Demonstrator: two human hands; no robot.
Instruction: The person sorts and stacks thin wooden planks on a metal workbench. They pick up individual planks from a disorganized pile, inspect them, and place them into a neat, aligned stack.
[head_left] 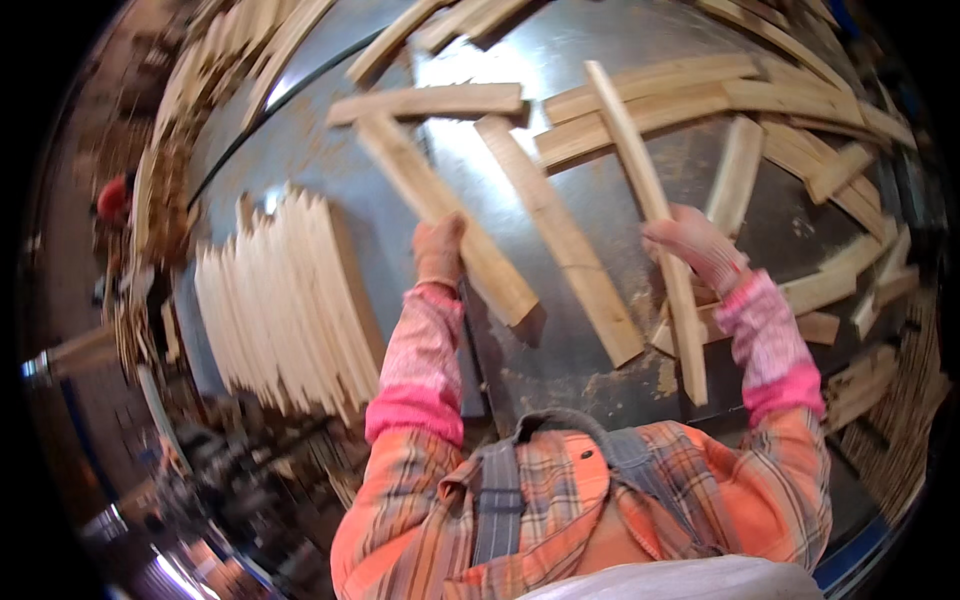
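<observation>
The left grip (438,250), in a pale knitted glove, is closed on the edge of a flat, light-brown wooden board (485,264) slanting across the grey metal worktop (300,155). The right grip (698,247), gloved alike, clasps a long, narrow, pale wooden strip (645,180). Between them lies a straight tan plank (562,240); left of both, cream-coloured slats (285,295) sit side by side.

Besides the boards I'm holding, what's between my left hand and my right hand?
In the head view, a long wooden board lies slantwise on the metal table between your left hand and right hand, touching neither.
</observation>
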